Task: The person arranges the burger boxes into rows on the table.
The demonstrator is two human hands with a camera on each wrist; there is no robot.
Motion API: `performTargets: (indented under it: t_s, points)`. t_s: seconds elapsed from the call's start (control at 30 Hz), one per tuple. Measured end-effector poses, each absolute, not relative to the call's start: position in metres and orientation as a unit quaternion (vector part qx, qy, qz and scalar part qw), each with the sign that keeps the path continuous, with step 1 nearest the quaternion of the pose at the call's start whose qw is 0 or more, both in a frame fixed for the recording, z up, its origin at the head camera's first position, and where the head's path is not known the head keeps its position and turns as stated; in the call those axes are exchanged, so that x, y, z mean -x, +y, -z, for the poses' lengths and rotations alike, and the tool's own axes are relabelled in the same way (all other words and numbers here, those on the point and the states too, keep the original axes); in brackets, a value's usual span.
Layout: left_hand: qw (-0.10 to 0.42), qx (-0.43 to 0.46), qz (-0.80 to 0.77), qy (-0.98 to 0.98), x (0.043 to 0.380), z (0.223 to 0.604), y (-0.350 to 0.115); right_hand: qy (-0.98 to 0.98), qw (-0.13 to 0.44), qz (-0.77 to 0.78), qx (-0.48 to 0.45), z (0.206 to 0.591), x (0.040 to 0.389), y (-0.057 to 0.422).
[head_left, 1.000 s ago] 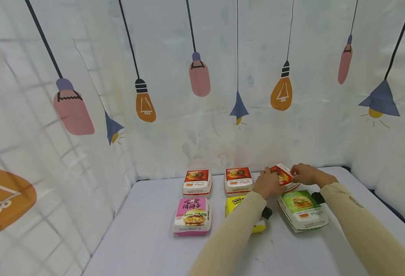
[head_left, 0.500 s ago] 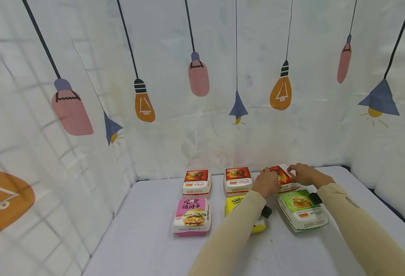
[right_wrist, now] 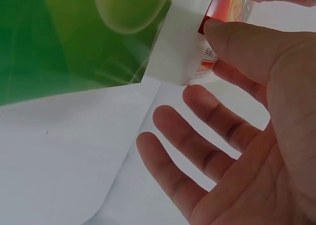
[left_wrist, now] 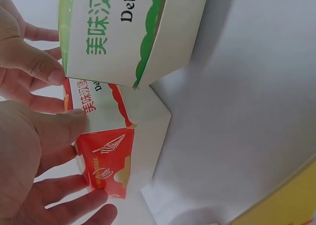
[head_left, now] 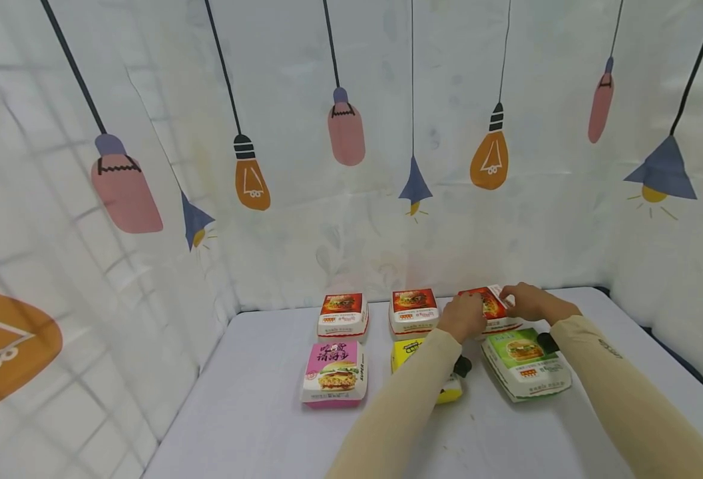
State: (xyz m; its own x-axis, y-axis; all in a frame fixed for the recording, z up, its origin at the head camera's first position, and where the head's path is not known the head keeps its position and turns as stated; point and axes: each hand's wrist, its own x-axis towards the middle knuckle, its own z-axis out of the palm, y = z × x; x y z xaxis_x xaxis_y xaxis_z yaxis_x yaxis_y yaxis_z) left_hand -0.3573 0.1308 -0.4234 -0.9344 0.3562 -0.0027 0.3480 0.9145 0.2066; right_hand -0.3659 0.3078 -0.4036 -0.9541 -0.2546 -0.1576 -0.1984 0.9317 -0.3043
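At the back right of the table, a red and white burger box [head_left: 490, 305] lies between both hands. My left hand [head_left: 464, 318] pinches its left side; in the left wrist view the thumb presses the white side of the box [left_wrist: 111, 151] and the other fingers spread past the red end. My right hand [head_left: 534, 303] holds the opposite corner between thumb and index finger, with the remaining fingers extended in the right wrist view. Just in front sits a green and white burger box [head_left: 525, 362], slightly turned. The left forearm partly hides a yellow box [head_left: 450, 392].
Two more red burger boxes, one at the back left [head_left: 342, 317] and one mid-row [head_left: 414, 313], stand along the back. A pink box [head_left: 335, 376] is in front of the left one. Behind the white table [head_left: 255, 399] hangs a lamp-patterned curtain [head_left: 303, 253].
The red burger box under both hands has turned from a slant to nearly square with its row, its left edge shifting left. The right hand has moved slightly left; the other boxes stayed put.
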Motion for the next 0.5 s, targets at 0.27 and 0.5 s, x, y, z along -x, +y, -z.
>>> performTargets:
  t_s: [0.27, 0.5]
  points:
    - [0.022, -0.184, -0.092, 0.978, 0.3565, 0.4224, 0.1295, 0.977, 0.098, 0.146, 0.119, 0.4012, 0.3632, 0.3028]
    - [0.019, -0.191, -0.106, 0.976, 0.3550, 0.4204, 0.1286, 0.975, 0.121, 0.156, 0.101, 0.3983, 0.3633, 0.2997]
